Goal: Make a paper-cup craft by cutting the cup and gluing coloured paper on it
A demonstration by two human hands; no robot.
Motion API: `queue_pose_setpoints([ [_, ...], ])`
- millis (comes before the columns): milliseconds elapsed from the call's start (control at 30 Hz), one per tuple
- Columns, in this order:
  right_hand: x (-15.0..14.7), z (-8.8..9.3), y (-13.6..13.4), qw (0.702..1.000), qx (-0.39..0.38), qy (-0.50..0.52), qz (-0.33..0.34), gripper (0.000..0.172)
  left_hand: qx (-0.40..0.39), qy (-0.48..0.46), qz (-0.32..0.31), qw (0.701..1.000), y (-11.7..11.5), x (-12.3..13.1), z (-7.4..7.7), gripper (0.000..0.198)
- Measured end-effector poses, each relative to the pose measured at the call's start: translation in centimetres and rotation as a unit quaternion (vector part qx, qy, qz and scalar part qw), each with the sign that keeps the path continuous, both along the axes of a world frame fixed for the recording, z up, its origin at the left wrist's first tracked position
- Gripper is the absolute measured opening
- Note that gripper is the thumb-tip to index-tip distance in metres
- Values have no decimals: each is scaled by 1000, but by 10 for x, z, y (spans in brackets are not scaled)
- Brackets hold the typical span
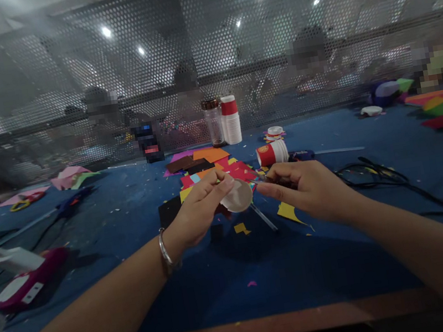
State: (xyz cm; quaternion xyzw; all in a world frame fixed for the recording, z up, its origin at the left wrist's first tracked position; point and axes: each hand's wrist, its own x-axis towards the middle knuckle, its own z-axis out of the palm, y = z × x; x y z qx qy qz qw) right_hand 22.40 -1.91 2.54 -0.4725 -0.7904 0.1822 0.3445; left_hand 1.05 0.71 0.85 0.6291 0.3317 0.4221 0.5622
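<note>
My left hand [206, 202], with a bangle at the wrist, pinches a round whitish paper cup piece [237, 196] between thumb and fingers. It is held above the table, its flat face towards me. Close by on the right, my right hand [302, 184] is closed around a pair of scissors [257, 177]. Their thin blades point left at the cup piece's edge; the fingers mostly cover the handles. Behind both hands lie red paper sheets [243, 170] and a red and white paper cup [272, 153] on its side. Under them are a clear glue stick [264, 217] and yellow scraps [240, 228].
A jar [213, 123] and a cup stack [231, 122] stand at the back before a perforated metal screen [185, 42]. Black cables [378, 175] lie right. A purple power strip [33, 280], glue gun [73, 202] and yellow-red scissors [27, 200] lie left.
</note>
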Motion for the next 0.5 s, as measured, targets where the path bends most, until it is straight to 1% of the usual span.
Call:
queue_pose_setpoints([
  [233,-2,-3,1,998,6,-56,10,41,26,16,13,999,-3,0,0,32],
  [400,-1,-3,1,998,6,-57,11,42,79,33,10,996,-3,-1,1,35],
  [500,-2,-4,1,999,-1,-50,14,42,112,48,14,992,-3,-2,3,31],
])
